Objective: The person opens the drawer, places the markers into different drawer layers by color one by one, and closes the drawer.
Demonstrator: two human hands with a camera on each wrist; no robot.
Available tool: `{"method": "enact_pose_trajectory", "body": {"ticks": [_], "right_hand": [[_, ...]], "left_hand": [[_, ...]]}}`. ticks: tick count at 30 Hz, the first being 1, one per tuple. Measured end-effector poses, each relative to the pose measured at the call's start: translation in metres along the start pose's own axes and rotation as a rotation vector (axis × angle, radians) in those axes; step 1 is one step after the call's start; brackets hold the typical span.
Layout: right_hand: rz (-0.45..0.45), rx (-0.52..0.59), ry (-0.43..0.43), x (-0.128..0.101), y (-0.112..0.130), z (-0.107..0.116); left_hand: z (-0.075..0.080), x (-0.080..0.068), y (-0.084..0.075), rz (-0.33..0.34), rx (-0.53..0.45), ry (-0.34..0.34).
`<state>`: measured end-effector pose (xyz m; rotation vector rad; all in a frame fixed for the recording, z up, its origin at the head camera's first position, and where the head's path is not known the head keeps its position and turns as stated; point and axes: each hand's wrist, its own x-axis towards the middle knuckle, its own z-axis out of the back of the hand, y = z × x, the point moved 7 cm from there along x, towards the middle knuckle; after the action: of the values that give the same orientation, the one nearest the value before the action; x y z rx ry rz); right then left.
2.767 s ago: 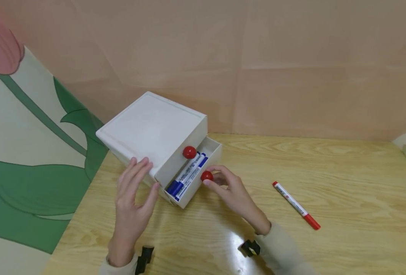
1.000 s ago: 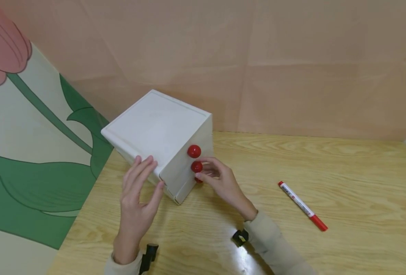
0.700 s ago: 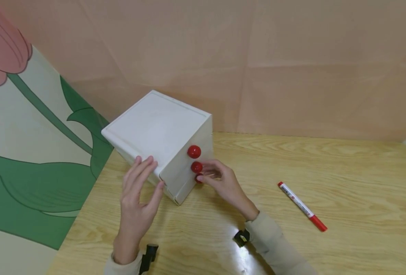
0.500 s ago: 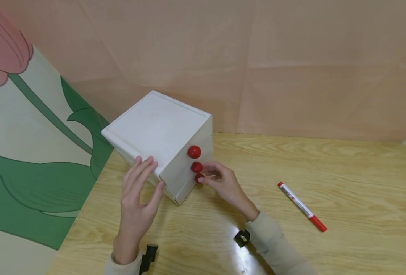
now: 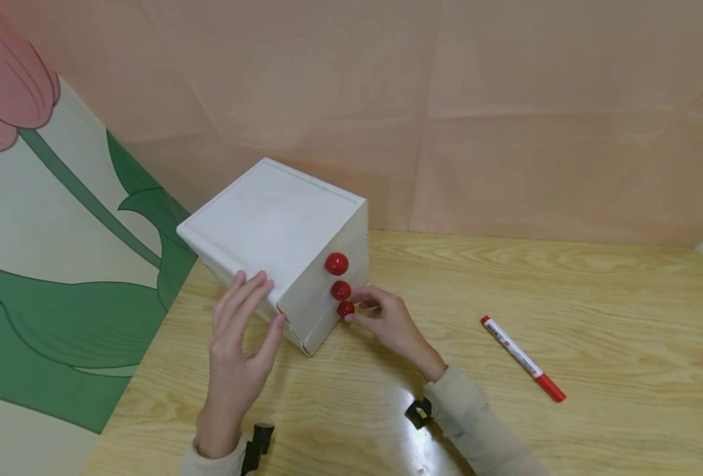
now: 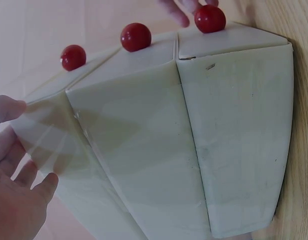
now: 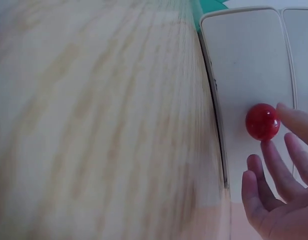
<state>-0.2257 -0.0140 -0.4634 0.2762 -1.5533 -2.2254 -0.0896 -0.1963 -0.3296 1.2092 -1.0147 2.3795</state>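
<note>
A white drawer box [image 5: 280, 225] with three closed drawers stands tilted to the view, a red round knob on each front. My left hand [image 5: 238, 363] rests its extended fingers and thumb against the box's near upper corner; the left wrist view shows the same hand [image 6: 18, 175] beside the top drawer. At the lowest red knob [image 5: 345, 309], my right hand [image 5: 393, 324] has its thumb and index finger on opposite sides, pinching it. In the right wrist view those fingertips meet the knob [image 7: 262, 122]. The upper knob [image 5: 336, 264] and middle knob [image 5: 341, 290] are untouched.
A red-capped marker [image 5: 522, 358] lies on the wooden table [image 5: 625, 317] to the right of the right hand. Behind the box hangs a pinkish-beige cloth [image 5: 506, 119]. Green and pink flower artwork [image 5: 72, 317] covers the left side.
The drawer holding blue markers, pulled out 2.8 seconds ago, is now shut. My right hand has since slid down from the middle knob to the lowest one. The left hand stays at the box corner.
</note>
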Motion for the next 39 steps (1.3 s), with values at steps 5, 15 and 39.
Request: {"method": "enact_pose_trajectory", "body": {"ticks": [5,15,39], "right_hand": [[0.002,-0.043,0.026,0.0004,-0.0024,-0.0032],[0.012,-0.056,0.084,0.0002,-0.0038,-0.0087],[0.012,-0.066,0.053,-0.0012,0.0003,-0.0102]], "left_hand": [[0.0002,0.0003,-0.0002,-0.001,-0.005,0.001],[-0.0002,0.0003,-0.0012,-0.007,-0.010,0.000],[0.0002,-0.0009,0.0033,0.075,-0.023,0.022]]}}
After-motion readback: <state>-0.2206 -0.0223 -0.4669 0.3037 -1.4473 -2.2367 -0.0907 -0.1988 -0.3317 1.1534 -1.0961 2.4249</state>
